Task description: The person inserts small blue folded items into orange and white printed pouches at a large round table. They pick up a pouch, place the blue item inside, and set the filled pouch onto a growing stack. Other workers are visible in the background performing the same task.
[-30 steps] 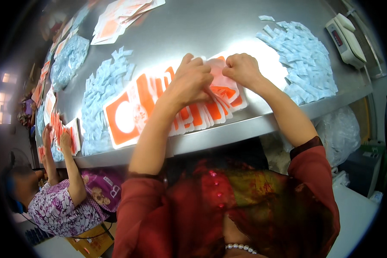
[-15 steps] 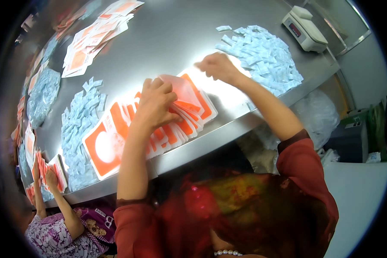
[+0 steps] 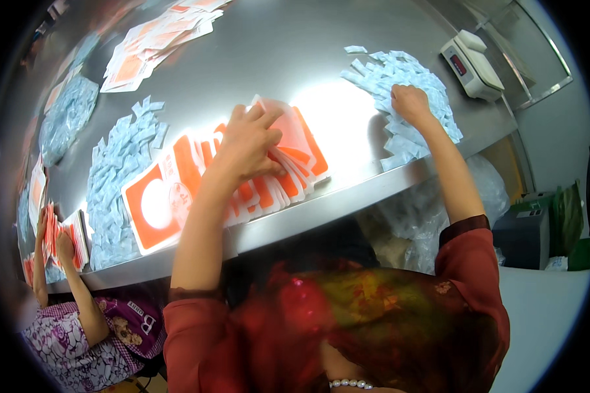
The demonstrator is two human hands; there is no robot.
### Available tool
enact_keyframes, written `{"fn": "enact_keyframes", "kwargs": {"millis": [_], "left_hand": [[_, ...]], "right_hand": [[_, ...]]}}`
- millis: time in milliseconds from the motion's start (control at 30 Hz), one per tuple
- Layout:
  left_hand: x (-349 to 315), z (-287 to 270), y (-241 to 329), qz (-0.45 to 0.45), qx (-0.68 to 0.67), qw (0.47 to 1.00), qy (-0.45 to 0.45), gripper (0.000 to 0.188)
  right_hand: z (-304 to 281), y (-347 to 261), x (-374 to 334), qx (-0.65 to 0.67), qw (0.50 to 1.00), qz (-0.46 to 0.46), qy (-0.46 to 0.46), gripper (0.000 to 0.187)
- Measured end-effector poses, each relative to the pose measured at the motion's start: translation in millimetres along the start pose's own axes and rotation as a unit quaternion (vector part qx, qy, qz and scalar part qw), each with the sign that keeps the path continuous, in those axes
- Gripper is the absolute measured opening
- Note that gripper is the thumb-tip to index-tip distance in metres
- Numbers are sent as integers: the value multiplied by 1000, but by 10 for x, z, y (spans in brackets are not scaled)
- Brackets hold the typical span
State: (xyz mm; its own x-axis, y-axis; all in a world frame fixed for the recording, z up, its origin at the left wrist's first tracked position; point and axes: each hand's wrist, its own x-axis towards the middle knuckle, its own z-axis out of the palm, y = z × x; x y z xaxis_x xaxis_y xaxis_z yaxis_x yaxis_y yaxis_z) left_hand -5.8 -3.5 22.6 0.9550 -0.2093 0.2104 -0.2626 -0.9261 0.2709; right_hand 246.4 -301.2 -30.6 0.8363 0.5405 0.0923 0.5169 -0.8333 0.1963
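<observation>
Clock set on the fanned row of pouches (image 3: pixel 259 196), orange and white, twelve pointing away from the wearer. Row lies along the near table edge (image 3: pixel 288 216), lower corners close to the metal lip. Left hand (image 3: pixel 249 141) on the row's right half, thumb and bent fingers gripping a pouch with a translucent flap raised. Right hand (image 3: pixel 411 105) at two o'clock, over the right heap of blue sachets (image 3: pixel 387 85); fingers curled, cannot tell whether a sachet is inside them. Room to move: glaring steel between row and right heap, wider steel from twelve to one.

Left heap of blue sachets (image 3: pixel 118 177) at nine, hard against the row's left end, blocking that side. Co-worker (image 3: pixel 92 327) at eight, both hands at another set of pouches (image 3: pixel 78 242). Plastic bag with blue contents (image 3: pixel 69 121) at ten. Loose spread of pouches (image 3: pixel 157 42) at eleven, well apart. White scale (image 3: pixel 472 64) at two, beyond the right heap.

Tabletop (image 3: pixel 288 52) is grey, shiny metal. Below its edge at three, crumpled see-through plastic (image 3: pixel 475 183); farther, a dark grey box (image 3: pixel 521 239). Pale wall (image 3: pixel 550 131) past the table's right end.
</observation>
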Motion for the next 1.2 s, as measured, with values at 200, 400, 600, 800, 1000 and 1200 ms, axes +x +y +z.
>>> {"fn": "enact_keyframes", "kwargs": {"millis": [200, 400, 600, 800, 1000, 1200], "left_hand": [[-17, 8, -14, -5, -13, 1000, -5, 38], [-33, 48, -50, 7, -5, 1000, 16, 39], [-31, 38, -43, 0, -24, 1000, 1, 39], [-29, 91, -80, 17, -34, 999, 6, 39], [-66, 54, -64, 25, -35, 998, 40, 39], [-67, 22, -56, 9, -41, 999, 11, 38]], "right_hand": [[144, 107, -120, -37, 998, -37, 38, 14], [-1, -113, -146, 72, 996, -9, 43, 25], [185, -241, -162, 58, 998, -35, -6, 22], [-399, -645, -336, 473, 880, 22, -45, 12], [-1248, -1640, -557, 599, 795, -68, -66, 22], [-1182, -1740, -594, 477, 873, -100, -5, 31]]}}
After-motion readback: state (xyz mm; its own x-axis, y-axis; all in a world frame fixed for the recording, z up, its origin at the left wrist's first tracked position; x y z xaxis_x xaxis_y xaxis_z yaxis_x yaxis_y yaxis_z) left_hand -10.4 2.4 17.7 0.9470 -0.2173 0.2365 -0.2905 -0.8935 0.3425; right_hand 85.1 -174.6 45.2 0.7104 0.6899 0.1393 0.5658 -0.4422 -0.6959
